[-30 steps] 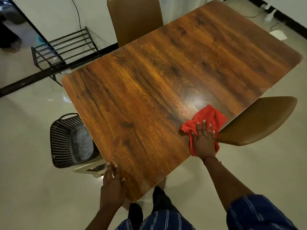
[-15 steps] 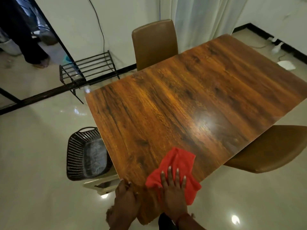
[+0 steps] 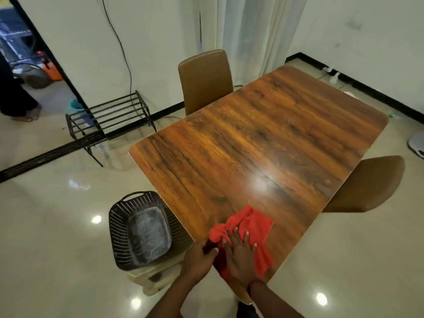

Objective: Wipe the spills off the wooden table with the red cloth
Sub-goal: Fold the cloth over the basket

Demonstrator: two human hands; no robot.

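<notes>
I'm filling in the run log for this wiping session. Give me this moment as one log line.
phase: wiping | right hand: flat on red cloth | left hand: at near table edge beside cloth | wooden table: otherwise bare

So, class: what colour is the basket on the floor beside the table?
The basket is black woven plastic, clearest in the head view.

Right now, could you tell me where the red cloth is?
The red cloth lies on the wooden table's near corner, under the right hand, beside the left hand.

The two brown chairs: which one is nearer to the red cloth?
The chair on the table's right side; the other chair stands at the far side, farther from the red cloth.
</notes>
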